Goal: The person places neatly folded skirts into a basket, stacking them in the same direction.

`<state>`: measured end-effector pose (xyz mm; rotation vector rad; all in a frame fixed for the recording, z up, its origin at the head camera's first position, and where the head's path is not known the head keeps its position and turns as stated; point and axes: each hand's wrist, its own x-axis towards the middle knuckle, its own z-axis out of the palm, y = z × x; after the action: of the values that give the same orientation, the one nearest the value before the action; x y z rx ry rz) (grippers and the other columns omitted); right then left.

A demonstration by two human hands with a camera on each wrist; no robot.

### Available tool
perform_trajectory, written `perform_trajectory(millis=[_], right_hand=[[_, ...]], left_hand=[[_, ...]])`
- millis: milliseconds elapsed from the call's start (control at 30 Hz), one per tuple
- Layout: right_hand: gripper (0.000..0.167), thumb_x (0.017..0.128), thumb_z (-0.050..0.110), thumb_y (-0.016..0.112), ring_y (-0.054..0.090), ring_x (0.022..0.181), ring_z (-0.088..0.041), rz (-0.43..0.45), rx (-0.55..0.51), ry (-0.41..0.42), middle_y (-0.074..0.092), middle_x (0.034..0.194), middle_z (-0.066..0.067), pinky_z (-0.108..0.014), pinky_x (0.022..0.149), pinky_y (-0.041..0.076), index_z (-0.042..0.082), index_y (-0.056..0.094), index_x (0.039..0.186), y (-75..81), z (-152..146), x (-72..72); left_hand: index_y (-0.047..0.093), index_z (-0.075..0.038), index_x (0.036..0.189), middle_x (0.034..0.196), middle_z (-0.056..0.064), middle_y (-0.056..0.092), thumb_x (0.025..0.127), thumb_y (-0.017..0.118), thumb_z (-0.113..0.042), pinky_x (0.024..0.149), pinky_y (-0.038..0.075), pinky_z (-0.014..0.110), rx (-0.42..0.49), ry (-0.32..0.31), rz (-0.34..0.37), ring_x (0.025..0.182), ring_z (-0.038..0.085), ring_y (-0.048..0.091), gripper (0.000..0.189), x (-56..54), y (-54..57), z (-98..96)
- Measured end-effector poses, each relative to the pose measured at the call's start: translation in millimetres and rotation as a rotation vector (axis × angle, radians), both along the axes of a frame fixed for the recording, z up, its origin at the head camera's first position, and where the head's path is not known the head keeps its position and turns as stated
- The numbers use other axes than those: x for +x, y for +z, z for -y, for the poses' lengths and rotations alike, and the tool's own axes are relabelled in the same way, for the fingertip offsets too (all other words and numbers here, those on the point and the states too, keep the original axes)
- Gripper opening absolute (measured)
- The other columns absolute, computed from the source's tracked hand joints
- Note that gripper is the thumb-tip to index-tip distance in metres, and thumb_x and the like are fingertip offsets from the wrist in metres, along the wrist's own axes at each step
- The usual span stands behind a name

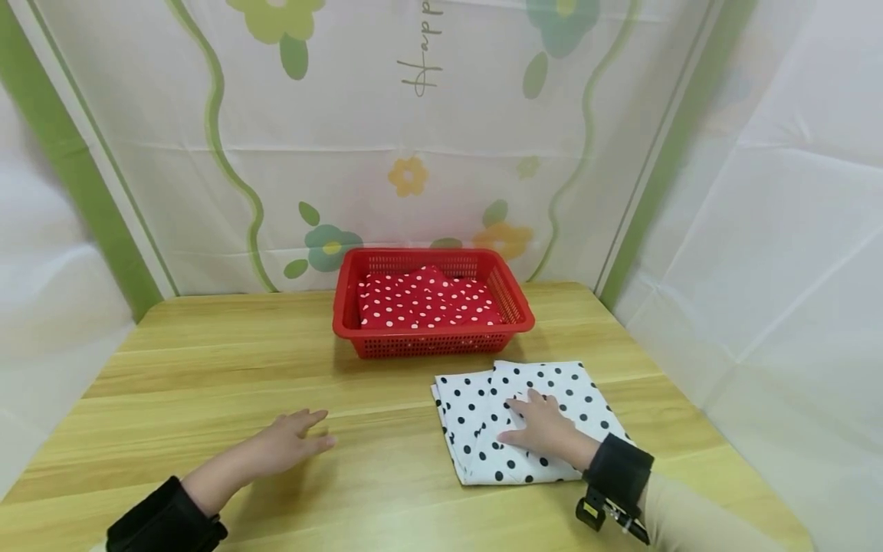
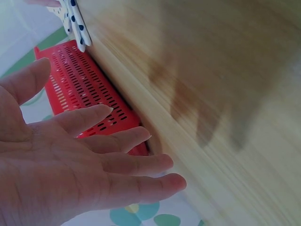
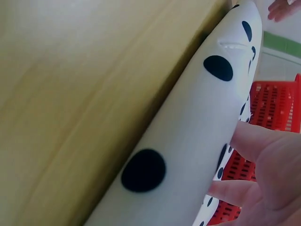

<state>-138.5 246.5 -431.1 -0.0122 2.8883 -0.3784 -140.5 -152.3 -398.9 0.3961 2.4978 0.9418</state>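
A white cloth with black dots [image 1: 476,414] lies folded on the right part of the table. My right hand [image 1: 548,429] rests on top of it with spread fingers. From the right wrist, the thick folded edge of the cloth [image 3: 183,122] fills the middle, and the fingertips of my right hand [image 3: 273,174] meet its upper side. Over the bare wood on the left, my left hand [image 1: 286,443] hovers with nothing in it. Its palm and straight fingers show in the left wrist view, casting a shadow on the tabletop.
Behind the cloth, at the table's far side, stands a red plastic basket [image 1: 434,334] with slotted walls. Inside it lies a red cloth with white dots [image 1: 421,300]. Printed white curtains [image 1: 469,115] close off the wooden table [image 1: 228,360] at the back and sides.
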Motion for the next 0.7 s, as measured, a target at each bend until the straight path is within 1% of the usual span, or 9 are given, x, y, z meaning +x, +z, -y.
perform_trajectory(millis=[233, 467, 700], right_hand=[[0.07, 0.083, 0.047, 0.073, 0.029, 0.131, -0.055, 0.009, 0.008, -0.014, 0.03, 0.148, -0.03, -0.071, 0.088, 0.04, 0.011, 0.054, 0.14, 0.1, 14, -3.3], [0.069, 0.083, 0.047, 0.073, 0.033, 0.129, -0.053, 0.011, -0.004, -0.005, 0.032, 0.148, -0.028, -0.069, 0.084, 0.044, 0.011, 0.054, 0.139, 2.0, 27, -5.2], [0.068, 0.084, 0.046, 0.073, 0.031, 0.131, -0.052, 0.015, -0.013, 0.013, 0.031, 0.149, -0.027, -0.07, 0.086, 0.042, 0.012, 0.054, 0.139, 2.7, 46, -7.3]], left_hand=[[0.038, 0.012, 0.142, 0.141, 0.046, 0.024, 0.098, 0.057, -0.037, 0.101, 0.017, 0.075, 0.005, -0.002, -0.02, 0.128, 0.068, 0.014, 0.068, -0.2, -0.8, 1.9], [0.037, 0.011, 0.142, 0.142, 0.045, 0.023, 0.098, 0.057, -0.038, 0.1, 0.017, 0.076, 0.002, 0.005, -0.001, 0.128, 0.068, 0.011, 0.068, -0.2, -0.1, 2.7], [0.039, 0.01, 0.142, 0.142, 0.045, 0.024, 0.098, 0.057, -0.037, 0.1, 0.017, 0.075, -0.001, 0.004, -0.003, 0.129, 0.068, 0.013, 0.067, 0.5, 1.2, 0.1]])
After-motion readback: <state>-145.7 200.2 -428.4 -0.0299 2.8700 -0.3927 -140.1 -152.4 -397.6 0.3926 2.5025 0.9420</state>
